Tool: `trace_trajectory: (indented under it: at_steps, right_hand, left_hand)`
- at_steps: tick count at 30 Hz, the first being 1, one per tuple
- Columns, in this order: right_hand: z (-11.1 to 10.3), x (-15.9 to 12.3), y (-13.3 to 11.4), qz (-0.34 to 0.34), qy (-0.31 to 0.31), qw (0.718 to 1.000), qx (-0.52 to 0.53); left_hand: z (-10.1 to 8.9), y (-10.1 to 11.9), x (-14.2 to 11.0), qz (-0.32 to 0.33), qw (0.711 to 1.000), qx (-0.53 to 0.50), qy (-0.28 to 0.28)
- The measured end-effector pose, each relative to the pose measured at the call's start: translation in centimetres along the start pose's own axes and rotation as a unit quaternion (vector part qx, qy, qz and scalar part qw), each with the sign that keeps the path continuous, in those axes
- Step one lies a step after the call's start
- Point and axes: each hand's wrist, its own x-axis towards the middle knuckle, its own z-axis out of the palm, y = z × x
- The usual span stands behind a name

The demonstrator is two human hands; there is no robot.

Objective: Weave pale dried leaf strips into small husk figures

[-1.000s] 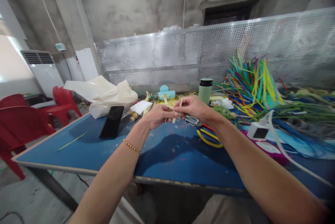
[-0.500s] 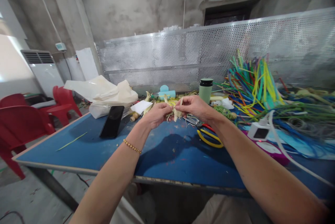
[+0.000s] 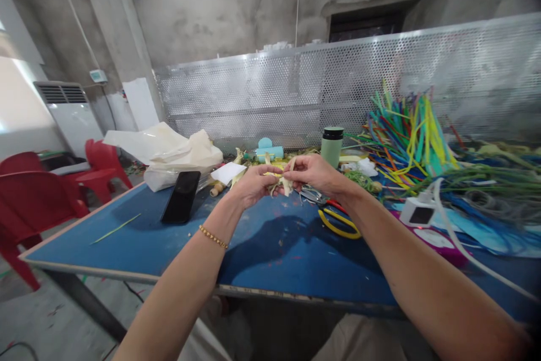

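Note:
Both hands meet above the middle of the blue table (image 3: 270, 271), pinching a small piece made of pale yellow-green leaf-like strips (image 3: 286, 185). My left hand (image 3: 255, 183), with a gold bead bracelet at the wrist, is closed on its left side. My right hand (image 3: 315, 174) has thumb and fingers pinched on its right side. The fingers cover part of the piece, so its full shape is hidden. Just below the right wrist lie scissors with yellow and red handles (image 3: 340, 224) and grey pliers-like metal tips (image 3: 311, 194).
To the left lie a black phone (image 3: 181, 197), a thin green strip (image 3: 115, 229) and crumpled cream plastic (image 3: 177, 150). Behind the hands stands a green bottle (image 3: 332, 147). Coloured strips (image 3: 416, 136), a white charger (image 3: 418, 212) and its cable are on the right. A perforated metal panel (image 3: 253, 96) borders the back.
The hands stay in nearly the same place. The fingers of my left hand have shifted slightly on the piece, and the strips between the hands sit a little differently.

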Motion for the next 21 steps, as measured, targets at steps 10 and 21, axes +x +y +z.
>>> trace_trajectory:
  at_steps: [10,21]
  right_hand:
    - [0.4,-0.1,-0.4,-0.008,-0.025,0.999,-0.02]
    - [0.6,-0.3,-1.4,-0.013,0.053,0.996,-0.066]
  left_hand:
    - [-0.6,-0.4,-0.2,0.012,0.995,0.054,-0.083]
    - [-0.3,-0.5,0.1,0.036,0.997,0.045,-0.041]
